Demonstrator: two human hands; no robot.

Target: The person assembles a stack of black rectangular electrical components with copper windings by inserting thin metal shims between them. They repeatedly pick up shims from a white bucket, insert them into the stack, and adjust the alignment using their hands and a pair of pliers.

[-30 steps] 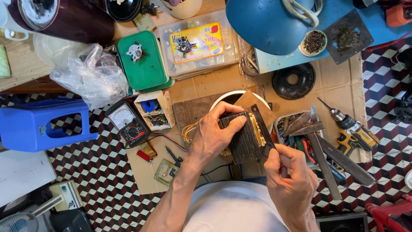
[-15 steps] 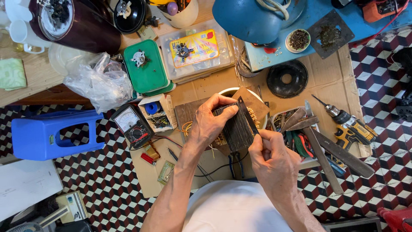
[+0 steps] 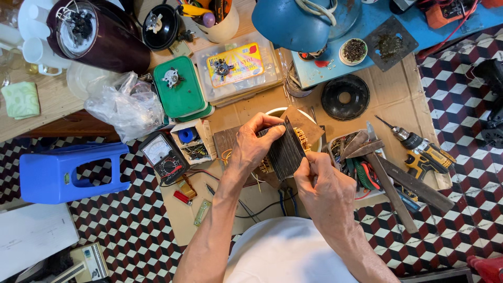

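A dark laminated transformer core is held up above the cardboard sheet, between both hands. The left hand is closed around its left side, with the fingers over the top edge. The right hand is pinched together at the lower right edge of the core, apparently on a thin plate (this cannot be seen clearly). Copper winding is visible at the upper right of the core, so the stack is judged to be mostly assembled; whether plates are being added or removed cannot be told.

Room for moving is limited. Just right of the hands a tray of hand tools is found, with a long metal bar and a yellow cordless drill beyond it. To the left a multimeter and a small box of parts are placed near. Some open cardboard is left below the hands, where loose wires lie near the edge.
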